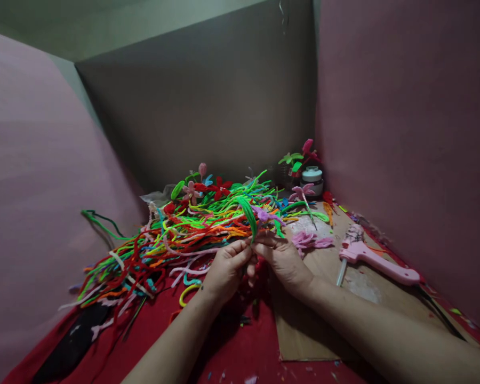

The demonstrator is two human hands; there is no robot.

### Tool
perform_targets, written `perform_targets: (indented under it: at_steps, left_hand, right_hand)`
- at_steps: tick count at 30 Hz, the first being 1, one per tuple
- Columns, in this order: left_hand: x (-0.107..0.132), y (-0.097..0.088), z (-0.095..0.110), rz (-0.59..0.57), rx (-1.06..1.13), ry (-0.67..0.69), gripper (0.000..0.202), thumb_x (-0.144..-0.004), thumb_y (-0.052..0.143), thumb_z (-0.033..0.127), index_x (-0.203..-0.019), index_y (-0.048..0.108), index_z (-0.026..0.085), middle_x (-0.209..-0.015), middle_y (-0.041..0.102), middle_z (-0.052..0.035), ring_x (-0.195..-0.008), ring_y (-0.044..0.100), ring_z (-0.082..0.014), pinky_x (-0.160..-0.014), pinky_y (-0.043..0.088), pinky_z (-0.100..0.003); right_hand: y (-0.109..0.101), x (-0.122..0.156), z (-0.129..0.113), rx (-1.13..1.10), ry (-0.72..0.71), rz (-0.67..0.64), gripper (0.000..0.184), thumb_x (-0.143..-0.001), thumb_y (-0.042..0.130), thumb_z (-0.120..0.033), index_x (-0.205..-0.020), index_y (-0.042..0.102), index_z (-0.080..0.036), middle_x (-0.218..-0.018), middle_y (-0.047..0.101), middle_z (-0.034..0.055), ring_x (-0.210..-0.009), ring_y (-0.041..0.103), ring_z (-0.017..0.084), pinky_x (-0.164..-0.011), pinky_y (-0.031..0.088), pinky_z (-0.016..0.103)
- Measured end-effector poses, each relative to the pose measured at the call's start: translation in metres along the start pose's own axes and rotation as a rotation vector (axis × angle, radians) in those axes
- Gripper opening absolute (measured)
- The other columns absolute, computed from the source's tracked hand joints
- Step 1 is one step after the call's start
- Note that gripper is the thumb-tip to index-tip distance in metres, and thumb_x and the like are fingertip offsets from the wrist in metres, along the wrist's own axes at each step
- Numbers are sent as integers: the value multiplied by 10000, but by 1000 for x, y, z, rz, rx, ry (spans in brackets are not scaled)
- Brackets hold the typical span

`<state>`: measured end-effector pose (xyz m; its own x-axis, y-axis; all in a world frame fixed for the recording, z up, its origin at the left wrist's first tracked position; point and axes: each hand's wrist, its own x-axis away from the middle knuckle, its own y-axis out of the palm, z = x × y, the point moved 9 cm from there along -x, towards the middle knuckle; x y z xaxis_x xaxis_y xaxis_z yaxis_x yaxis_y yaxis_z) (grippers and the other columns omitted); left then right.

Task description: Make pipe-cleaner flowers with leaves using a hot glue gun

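A green pipe cleaner piece (247, 213), curved over like a leaf, rises from between my two hands. My left hand (229, 266) pinches its lower end with thumb and forefinger. From the other side, my right hand (284, 261) also grips that end, its fingertips meeting the left ones. The exact hold of the fingers is partly hidden. Behind the hands spreads a large heap of coloured pipe cleaners (208, 229), mostly green, red, orange and pink. Purple pipe cleaner petals (266, 214) show just behind the green piece.
A pink glue gun (378, 261) lies on a brown cardboard sheet (316, 325) at right, its cord trailing forward. Pink pipe cleaner pieces (312, 241) rest near its far edge. A lidded jar (312, 181) stands at the back. Red cloth (232, 352) covers the surface.
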<state>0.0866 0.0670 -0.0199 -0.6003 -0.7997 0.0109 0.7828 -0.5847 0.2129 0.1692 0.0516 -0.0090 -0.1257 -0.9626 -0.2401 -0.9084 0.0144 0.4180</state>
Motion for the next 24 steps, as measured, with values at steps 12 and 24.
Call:
perform_targets:
  at_steps: [12,24]
  left_hand:
    - [13,-16,18,302,-521,368,66,-760,602,218,-712,636,188,-616,588,8,-564,523,-119,-599,421,-217]
    - [8,-12,10,235,-370,187,105,-766,597,249,-769,634,151,-465,600,6,-405,562,-138,-452,442,-218]
  right_hand:
    - [-7,4,-2,66,-59,103,131,-597,722,-311,-625,675,-192,-684,666,29,-638,594,171,-599,488,298]
    - [4,3,-1,127,-41,-69,202,-746,629,-360,-738,715,-177,-635,616,18,-517,509,125,-506,438,266]
